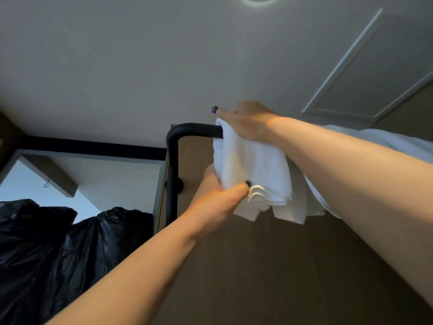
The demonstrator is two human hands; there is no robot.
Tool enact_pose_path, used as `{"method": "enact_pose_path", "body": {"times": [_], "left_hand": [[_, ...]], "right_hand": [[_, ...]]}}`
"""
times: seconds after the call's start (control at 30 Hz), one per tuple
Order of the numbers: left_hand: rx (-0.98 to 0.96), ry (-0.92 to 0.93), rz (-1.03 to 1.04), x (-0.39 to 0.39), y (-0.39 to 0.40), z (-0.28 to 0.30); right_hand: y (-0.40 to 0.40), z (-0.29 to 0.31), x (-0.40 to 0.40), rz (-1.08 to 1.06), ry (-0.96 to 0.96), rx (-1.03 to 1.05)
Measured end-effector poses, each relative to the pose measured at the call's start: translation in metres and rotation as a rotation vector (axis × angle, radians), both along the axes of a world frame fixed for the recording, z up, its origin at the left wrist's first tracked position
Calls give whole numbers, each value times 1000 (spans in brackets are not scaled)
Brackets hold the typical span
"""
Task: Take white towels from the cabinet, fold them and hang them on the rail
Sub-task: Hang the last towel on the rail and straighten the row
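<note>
From the head view we look up at a black rail on a wood panel. Our folded towel is draped over the rail, near its bent end. Our right hand lies on top, fingers fairly flat, pressing the fold onto the bar so it cannot slide. Our left hand pinches the hanging layers near the bottom edge, thumb in front, likely to tug them even. Another towel lies further right. Black bags sit below left.
</note>
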State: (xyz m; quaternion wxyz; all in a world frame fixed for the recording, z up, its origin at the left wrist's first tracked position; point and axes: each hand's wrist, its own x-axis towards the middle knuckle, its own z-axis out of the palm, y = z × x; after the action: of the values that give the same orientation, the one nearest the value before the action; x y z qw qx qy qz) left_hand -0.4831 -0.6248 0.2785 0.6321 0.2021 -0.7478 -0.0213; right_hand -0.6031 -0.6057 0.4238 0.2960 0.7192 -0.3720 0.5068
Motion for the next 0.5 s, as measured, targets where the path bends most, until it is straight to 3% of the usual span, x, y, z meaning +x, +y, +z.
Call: {"method": "enact_pose_path", "body": {"times": [0.2,0.5], "left_hand": [[0,-7,-3,2,4,-1],[47,43,11,1,3,-3]], "right_hand": [[-6,9,9,-29,-16,-1],[-16,-2,-1,-13,-74,-164]]}}
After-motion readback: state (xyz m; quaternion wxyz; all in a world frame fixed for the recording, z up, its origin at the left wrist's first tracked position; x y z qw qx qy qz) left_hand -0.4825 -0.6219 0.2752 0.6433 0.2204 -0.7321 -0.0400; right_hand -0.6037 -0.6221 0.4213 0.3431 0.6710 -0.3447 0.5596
